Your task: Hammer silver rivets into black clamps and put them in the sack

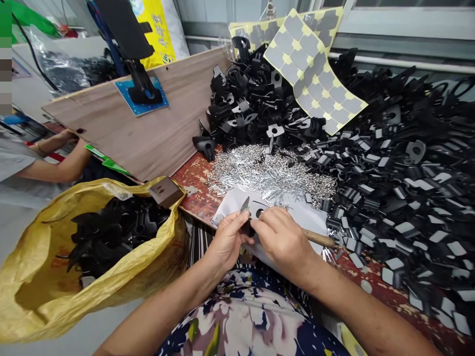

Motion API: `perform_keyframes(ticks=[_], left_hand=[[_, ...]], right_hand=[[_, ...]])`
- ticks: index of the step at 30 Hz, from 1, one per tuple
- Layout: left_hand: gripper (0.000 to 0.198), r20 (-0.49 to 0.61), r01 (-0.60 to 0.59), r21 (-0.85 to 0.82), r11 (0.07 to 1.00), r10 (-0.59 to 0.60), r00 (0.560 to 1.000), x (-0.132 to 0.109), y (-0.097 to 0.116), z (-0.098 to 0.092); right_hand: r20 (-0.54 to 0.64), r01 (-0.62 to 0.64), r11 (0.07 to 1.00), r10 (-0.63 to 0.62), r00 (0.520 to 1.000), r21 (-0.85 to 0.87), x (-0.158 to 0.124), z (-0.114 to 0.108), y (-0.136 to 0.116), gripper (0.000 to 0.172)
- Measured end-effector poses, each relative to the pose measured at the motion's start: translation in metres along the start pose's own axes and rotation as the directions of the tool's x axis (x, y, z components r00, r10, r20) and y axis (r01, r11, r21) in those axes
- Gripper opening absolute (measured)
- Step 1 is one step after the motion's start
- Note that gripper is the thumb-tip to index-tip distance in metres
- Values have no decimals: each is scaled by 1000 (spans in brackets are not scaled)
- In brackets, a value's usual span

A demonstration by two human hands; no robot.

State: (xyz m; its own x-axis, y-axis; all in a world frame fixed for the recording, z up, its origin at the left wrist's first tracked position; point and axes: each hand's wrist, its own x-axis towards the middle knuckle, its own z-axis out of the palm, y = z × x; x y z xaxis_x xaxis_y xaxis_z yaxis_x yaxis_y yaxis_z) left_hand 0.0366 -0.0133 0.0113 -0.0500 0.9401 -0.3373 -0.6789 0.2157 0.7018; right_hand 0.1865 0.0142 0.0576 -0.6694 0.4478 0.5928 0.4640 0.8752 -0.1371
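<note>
My left hand (pixel 227 241) and my right hand (pixel 282 236) meet at the near table edge, both pinching a small black plastic part (pixel 253 215) with a grey pad and a round hole. A wooden tool handle (pixel 318 239) sticks out to the right from under my right hand. The hands rest over a white sheet (pixel 233 200). Just beyond lies a heap of small shiny metal pins (pixel 270 173).
Piles of black plastic parts (pixel 401 163) cover the right and far table. Grey sticker sheets on yellow backing (pixel 311 69) lean on them. A yellow bag (pixel 44 291) of black parts sits at left. A wooden board (pixel 159 123) stands behind it; another person's arm (pixel 55 163) is far left.
</note>
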Motion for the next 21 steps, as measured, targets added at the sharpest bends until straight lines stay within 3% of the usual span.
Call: perform_keyframes(ticks=[3,9,14,17,19,21], left_hand=[[33,-36,-40,-92,995,37,999,0,-4,5],[37,-62,-68,-133,989,60,996,1,-9,7],[34,92,74,-88,993,-66,994,-23,1,-7],[42,164,25,3,1000,-25,986,-39,3,-17],[48,112,-80,165,983,62,992,-46,4,-26],[46,27,-126,370,920,125,992,-50,9,-39]], right_hand=[[-19,144,975,-149,989,-168,7,5,-6,24],[-75,178,966,-195,978,-186,9,17,-8,28],[-22,72,997,-72,997,-3,-2,8,-13,26],[-36,9,999,-7,999,52,-7,6,-21,22],[-5,15,997,-14,1000,79,-10,7,-23,21],[101,-6,990,-8,995,139,-17,8,-15,22]])
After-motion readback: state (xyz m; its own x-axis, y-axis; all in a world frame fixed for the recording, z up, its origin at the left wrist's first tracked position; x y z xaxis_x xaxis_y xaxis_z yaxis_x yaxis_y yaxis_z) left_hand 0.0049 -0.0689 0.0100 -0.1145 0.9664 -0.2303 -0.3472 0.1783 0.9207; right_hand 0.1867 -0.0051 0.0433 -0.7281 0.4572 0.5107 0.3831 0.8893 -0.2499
